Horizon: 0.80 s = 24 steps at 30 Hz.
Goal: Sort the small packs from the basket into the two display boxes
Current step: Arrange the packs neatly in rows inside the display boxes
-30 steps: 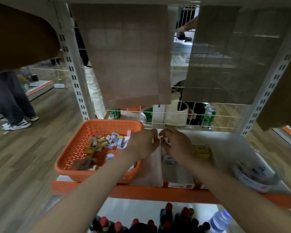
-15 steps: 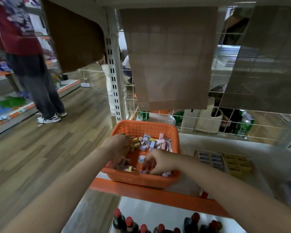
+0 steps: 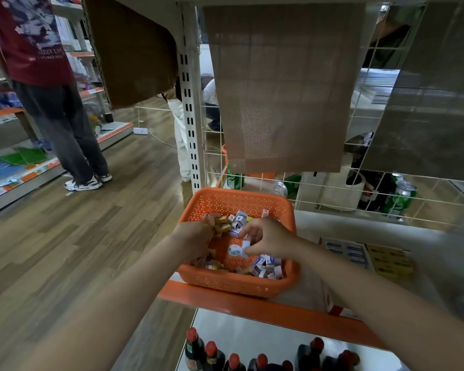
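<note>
Basket: an orange basket (image 3: 236, 283) is set at the front lip of the shelf (image 3: 265, 307).
Contents: yellow-brown packs (image 3: 221, 223) are heaped against the basket's left wall. White-and-blue packs (image 3: 265, 265) lie in its near-right corner and at its far middle.
Right hand (image 3: 268, 241): a single white-and-blue pack (image 3: 245, 246) is pinched between thumb and fingers over the basket's middle.
Left hand (image 3: 196, 236): the fingers are curled down into the yellow-brown heap. Whether a pack is held cannot be told.
Targets: a blue display box (image 3: 346, 254) lies just right of the basket, with a yellow display box (image 3: 389, 261) beyond it. Both are blurred.
Risk, drop: the pinch is judged light, so the pack could be lost on the way rightward from the basket.
Risk, mis-sort: both colours lie mixed in the basket, so a pack could be placed in the wrong box.
Risk, tipping: with both hands working inside, the basket could be pushed over the lip, and packs spilled onto the bottles (image 3: 212, 354) below it.
</note>
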Each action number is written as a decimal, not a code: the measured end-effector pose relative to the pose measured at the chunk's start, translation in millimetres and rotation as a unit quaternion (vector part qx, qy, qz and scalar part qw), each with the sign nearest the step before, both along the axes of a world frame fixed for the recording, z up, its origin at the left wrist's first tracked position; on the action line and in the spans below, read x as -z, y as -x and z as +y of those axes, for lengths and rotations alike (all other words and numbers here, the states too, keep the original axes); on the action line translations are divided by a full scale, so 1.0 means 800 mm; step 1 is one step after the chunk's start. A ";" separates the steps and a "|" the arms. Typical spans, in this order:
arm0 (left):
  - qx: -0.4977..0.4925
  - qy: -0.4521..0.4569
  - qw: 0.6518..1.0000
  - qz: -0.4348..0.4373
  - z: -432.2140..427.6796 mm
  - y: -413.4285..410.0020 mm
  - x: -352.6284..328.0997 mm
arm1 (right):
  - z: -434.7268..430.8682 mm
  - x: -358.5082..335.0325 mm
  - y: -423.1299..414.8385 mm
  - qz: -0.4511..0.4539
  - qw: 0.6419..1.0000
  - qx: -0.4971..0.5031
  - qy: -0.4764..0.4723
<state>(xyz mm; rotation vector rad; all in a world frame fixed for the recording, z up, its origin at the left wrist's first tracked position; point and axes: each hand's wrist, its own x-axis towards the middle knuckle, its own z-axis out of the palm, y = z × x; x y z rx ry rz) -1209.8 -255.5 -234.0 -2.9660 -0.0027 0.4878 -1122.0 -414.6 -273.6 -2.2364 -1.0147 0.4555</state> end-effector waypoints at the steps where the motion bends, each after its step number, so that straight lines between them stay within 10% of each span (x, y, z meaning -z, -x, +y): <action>1: 0.019 -0.029 0.999 -0.002 0.005 -0.003 0.013 | -0.001 0.000 -0.001 0.010 1.000 0.005 -0.009; 9: -0.044 -0.137 0.990 -0.001 0.008 -0.015 0.043 | -0.006 0.013 -0.005 0.019 0.997 0.045 -0.059; 24: -0.020 0.100 0.972 -0.212 -0.032 -0.042 0.008 | -0.053 -0.009 -0.023 -0.068 0.988 0.105 -0.088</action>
